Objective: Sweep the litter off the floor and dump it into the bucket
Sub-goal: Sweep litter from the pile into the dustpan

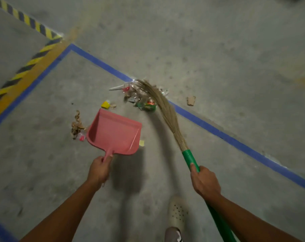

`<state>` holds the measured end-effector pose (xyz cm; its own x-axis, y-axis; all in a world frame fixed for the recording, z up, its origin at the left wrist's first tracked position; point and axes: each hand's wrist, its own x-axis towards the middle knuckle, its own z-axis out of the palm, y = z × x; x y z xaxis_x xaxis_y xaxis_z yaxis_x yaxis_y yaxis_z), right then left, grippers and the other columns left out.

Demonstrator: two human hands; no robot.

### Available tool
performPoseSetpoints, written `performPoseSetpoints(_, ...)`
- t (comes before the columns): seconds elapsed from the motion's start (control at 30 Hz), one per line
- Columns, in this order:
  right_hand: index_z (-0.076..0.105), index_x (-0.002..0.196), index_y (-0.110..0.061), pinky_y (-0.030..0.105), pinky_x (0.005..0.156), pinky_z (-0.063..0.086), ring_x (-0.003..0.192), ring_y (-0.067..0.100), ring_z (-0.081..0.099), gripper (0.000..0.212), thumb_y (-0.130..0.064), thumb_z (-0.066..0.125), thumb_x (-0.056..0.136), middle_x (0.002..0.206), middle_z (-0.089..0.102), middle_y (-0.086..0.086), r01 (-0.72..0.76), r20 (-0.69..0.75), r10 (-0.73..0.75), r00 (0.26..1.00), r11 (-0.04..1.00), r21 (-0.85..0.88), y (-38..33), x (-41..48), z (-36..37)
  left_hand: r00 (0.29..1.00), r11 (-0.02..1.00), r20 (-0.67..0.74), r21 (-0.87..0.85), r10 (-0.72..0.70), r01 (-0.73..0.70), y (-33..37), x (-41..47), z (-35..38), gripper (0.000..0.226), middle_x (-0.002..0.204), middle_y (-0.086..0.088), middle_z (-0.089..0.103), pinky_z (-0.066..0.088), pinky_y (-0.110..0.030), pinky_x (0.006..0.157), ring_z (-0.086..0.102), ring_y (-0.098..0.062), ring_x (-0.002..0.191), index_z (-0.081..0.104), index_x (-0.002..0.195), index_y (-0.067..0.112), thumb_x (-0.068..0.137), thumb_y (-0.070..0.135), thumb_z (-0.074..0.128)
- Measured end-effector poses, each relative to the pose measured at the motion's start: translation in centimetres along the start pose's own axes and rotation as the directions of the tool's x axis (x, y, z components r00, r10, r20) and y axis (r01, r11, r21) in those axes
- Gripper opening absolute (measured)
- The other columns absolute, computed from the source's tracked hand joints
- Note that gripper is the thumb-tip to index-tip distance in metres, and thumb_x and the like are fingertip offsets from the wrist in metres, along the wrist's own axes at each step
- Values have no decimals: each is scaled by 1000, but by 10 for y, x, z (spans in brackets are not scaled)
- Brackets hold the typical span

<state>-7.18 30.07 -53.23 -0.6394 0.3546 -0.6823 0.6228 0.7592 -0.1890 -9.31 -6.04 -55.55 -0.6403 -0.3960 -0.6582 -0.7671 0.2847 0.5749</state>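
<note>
Broom [167, 116] blurred over litter [139, 100], dustpan [113, 131] handle hidden in left hand [98, 170]

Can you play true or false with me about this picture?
1. The left hand holds a pink dustpan by its handle. True.
2. The right hand holds a red-handled broom. False: its handle is green.
3. The dustpan is full of litter. False: it is empty; the litter lies on the floor.
4. The broom's bristles reach the litter by the blue floor line. True.
5. A bucket stands beside the dustpan. False: none is in view.
</note>
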Motion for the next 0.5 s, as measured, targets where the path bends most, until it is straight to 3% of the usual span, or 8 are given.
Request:
performPoseSetpoints(0.17, 62, 95, -8, 33, 64, 49, 71, 23, 62, 61, -59, 30, 103, 82, 63, 9, -150, -36, 152, 988, 987, 48, 9, 74, -34, 997, 998, 43, -9, 58, -58, 53, 29, 32, 46, 59, -9, 45, 30, -21, 36, 39, -18, 38, 44, 78, 13, 99, 52, 54)
performPoseSetpoints(0.3, 59, 90, -3, 35, 58, 54, 64, 23, 64, 62, -57, 31, 105, 77, 66, 12, -302, 14, 303, 953, 946, 116, 6, 132, -37, 993, 996, 80, 16, 81, -83, 54, 63, 63, 47, 58, -8, 46, 31, -23, 38, 40, -18, 38, 45, 78, 14, 98, 55, 54)
performPoseSetpoints(0.43, 57, 92, -1, 38, 69, 60, 63, 26, 64, 57, -52, 34, 106, 77, 65, 14, -375, 115, 358, 926, 908, 188, -6, 160, -17, 989, 996, 124, 28, 82, -86, 36, 88, 82, 52, 51, -3, 43, 31, -24, 39, 38, -15, 36, 40, 71, 15, 97, 58, 54)
performPoseSetpoints(0.5, 59, 91, -1, 30, 53, 54, 55, 22, 62, 59, -52, 34, 106, 76, 66, 12, -303, 103, 294, 950, 948, 99, -14, 155, -4, 989, 996, 128, 51, 68, -75, 26, 93, 83, 52, 54, -6, 47, 31, -23, 38, 41, -16, 37, 43, 73, 14, 97, 59, 54)
